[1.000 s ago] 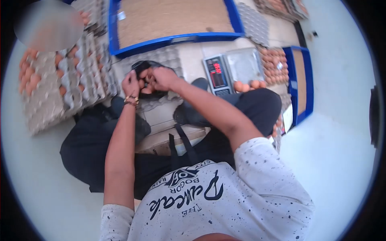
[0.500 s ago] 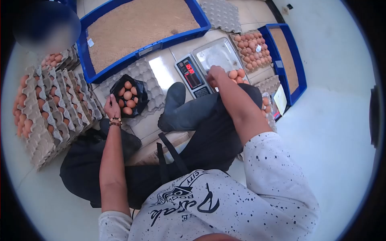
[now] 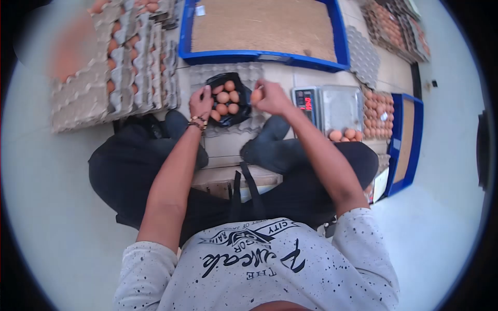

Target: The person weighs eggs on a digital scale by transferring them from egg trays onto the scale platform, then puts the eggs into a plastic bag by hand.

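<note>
My left hand (image 3: pixel 200 103) grips the left rim of a black plastic bag (image 3: pixel 239 115), holding its mouth wide. Several brown eggs (image 3: pixel 223 97) lie inside the bag, which rests on a grey egg tray (image 3: pixel 255 127). Just right of the bag, my right hand (image 3: pixel 273 97) is closed around a single egg (image 3: pixel 257 97). A digital scale (image 3: pixel 340 106) with red figures stands farther right, and several eggs (image 3: pixel 346 135) sit at the near end of its metal pan.
Tall stacks of egg-filled trays (image 3: pixel 124 62) stand on the left. A blue bin (image 3: pixel 267 56) of brown grainy material lies ahead. Right of the scale are a full egg tray (image 3: pixel 378 115) and another blue bin (image 3: pixel 406 145). More stacked trays (image 3: pixel 389 31) stand at the far right.
My right hand has moved left from the scale to beside the bag, carrying an egg. My left hand still holds the bag's rim. The view has turned and shifted.
</note>
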Action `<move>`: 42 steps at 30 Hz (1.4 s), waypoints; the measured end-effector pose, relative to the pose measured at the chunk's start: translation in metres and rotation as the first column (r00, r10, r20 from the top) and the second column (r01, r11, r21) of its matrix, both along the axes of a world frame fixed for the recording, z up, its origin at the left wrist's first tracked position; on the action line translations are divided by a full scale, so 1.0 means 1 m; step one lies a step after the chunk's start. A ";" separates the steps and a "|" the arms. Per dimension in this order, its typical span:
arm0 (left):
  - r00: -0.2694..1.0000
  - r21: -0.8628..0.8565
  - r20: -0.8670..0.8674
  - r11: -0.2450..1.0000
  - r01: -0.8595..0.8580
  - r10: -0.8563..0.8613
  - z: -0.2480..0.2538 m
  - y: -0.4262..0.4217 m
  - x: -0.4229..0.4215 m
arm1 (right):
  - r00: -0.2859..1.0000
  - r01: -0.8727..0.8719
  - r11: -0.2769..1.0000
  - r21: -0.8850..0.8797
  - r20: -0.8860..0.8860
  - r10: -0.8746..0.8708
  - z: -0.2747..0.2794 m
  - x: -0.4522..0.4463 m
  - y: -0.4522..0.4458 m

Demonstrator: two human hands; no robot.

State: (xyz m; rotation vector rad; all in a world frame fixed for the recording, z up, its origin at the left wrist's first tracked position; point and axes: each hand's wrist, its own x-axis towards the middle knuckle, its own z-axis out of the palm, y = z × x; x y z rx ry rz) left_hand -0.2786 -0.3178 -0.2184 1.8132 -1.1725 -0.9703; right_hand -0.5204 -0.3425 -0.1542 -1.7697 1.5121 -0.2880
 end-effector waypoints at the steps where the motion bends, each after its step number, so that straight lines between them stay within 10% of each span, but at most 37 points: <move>1: 1.000 -0.003 -0.006 1.000 -0.010 0.010 0.004 0.000 0.000 | 0.997 -0.048 0.997 0.062 0.064 0.044 0.002 0.031 0.001; 12: 1.000 -0.011 0.017 1.000 -0.021 0.022 -0.058 -0.004 0.021 | 0.985 0.167 0.968 0.187 -0.002 -0.170 -0.087 0.146 0.015; 16: 0.999 0.007 -0.034 1.000 -0.021 0.021 -0.034 -0.008 0.014 | 0.997 0.036 0.997 -0.062 0.070 -0.031 -0.089 0.120 0.018; 27: 0.974 -0.009 0.222 0.999 -0.035 0.036 -0.025 -0.011 0.006 | 0.820 -0.040 0.998 -0.046 -0.572 0.007 0.010 -0.301 -0.022; 28: 0.970 -0.014 0.242 1.000 -0.019 0.022 -0.031 -0.010 0.009 | 0.723 0.117 0.960 0.256 -0.684 0.094 0.019 -0.333 -0.016; 32: 0.990 0.047 0.137 0.998 0.034 -0.040 -0.021 -0.010 0.015 | 0.813 0.426 0.812 0.399 -0.563 -0.150 -0.003 -0.407 0.071; 42: 0.973 0.087 0.169 0.986 0.144 -0.157 -0.016 -0.006 0.026 | 0.535 0.660 0.751 -0.003 -0.701 -0.472 -0.025 -0.329 0.138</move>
